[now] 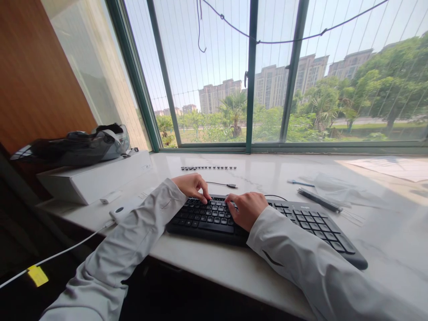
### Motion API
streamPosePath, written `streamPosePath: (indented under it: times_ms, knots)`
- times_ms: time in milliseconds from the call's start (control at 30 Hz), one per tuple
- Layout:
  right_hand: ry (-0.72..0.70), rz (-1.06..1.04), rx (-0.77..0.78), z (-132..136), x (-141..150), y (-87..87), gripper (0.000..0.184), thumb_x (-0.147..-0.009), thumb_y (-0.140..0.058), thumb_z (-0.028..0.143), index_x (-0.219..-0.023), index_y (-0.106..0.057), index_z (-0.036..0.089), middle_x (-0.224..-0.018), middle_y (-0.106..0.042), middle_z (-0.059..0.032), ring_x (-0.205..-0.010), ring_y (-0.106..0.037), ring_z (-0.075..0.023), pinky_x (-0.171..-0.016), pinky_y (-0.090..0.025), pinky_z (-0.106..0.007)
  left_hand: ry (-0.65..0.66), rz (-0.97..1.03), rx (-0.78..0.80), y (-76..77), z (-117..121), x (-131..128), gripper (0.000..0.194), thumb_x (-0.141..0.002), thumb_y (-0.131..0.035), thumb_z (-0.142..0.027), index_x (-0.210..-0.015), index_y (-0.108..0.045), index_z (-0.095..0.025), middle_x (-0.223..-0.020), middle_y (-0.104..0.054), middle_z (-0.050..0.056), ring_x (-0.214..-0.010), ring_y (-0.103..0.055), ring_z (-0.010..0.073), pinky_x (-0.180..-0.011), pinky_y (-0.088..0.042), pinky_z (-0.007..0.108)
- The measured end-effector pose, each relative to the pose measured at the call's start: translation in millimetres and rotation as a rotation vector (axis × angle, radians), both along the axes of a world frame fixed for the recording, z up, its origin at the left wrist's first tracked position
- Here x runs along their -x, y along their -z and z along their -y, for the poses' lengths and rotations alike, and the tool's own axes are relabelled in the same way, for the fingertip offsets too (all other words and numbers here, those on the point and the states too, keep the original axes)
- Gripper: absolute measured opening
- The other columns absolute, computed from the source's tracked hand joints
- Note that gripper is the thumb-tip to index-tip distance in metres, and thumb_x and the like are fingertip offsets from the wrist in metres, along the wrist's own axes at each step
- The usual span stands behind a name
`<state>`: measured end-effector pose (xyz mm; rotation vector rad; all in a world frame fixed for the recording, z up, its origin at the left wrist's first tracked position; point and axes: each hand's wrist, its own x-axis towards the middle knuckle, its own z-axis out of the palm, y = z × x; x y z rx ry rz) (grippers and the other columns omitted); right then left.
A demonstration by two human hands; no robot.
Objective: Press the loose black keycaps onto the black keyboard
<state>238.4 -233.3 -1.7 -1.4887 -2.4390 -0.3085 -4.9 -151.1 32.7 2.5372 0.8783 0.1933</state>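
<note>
A black keyboard (216,226) lies on the marble counter, with many key positions showing pale round centres without caps. My left hand (193,185) rests over its upper left rows, thumb and index finger closed together at the keys; whatever is between them is too small to make out. Over the middle of the board, my right hand (247,208) has its fingers curled and the thumb near the index fingertip at the upper row. Its grip content is hidden too. Behind the keyboard a row of small dark keycaps (209,168) lies on the counter.
A USB plug (231,186) lies behind the keyboard. To the right are a blue-handled tool (301,183), a dark bundle of thin strips (319,200) and clear plastic (334,185). On the left stand a white box (95,176) and a white power strip (129,207) with a cable.
</note>
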Motion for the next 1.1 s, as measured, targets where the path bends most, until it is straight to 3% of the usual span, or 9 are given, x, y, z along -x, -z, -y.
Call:
streamPosePath:
  times_ms: [567,833,1100]
  knots:
    - [-0.088,0.053,-0.048,7.7,5.3,-5.5,0.037,-0.095,-0.032,0.038,-0.103,-0.068,0.031,-0.079,-0.073,-0.0065,-0.074,-0.068,-0.0250,-0.063,-0.039,-0.032,-0.024,0.072,0.107,5.9,-3.3,0.7,0.030,-0.066,-0.080,-0.038,-0.089,-0.079,-0.018,-0.080,-0.073,0.008,-0.072,-0.063,0.0136,-0.064,-0.044,0.021]
    - [-0.249,0.176,-0.049,9.7,15.2,-11.7,0.043,-0.098,-0.026,0.039,-0.137,-0.045,0.035,-0.077,-0.072,-0.0086,-0.071,-0.068,-0.0230,-0.068,-0.037,-0.034,-0.062,0.084,0.099,14.0,-12.2,4.9,0.032,-0.064,-0.081,-0.039,-0.086,-0.079,-0.017,-0.073,-0.072,0.006,-0.066,-0.059,0.0118,-0.059,-0.039,0.021]
    - [-0.274,0.210,-0.014,2.8,15.9,-10.9,0.043,-0.099,-0.022,0.043,-0.125,-0.056,0.038,-0.084,-0.073,-0.0072,-0.077,-0.068,-0.0228,-0.070,-0.039,-0.034,-0.110,0.106,0.100,19.0,-15.2,4.4,0.034,-0.058,-0.084,-0.042,-0.083,-0.080,-0.020,-0.074,-0.072,0.005,-0.070,-0.059,0.0122,-0.062,-0.038,0.021]
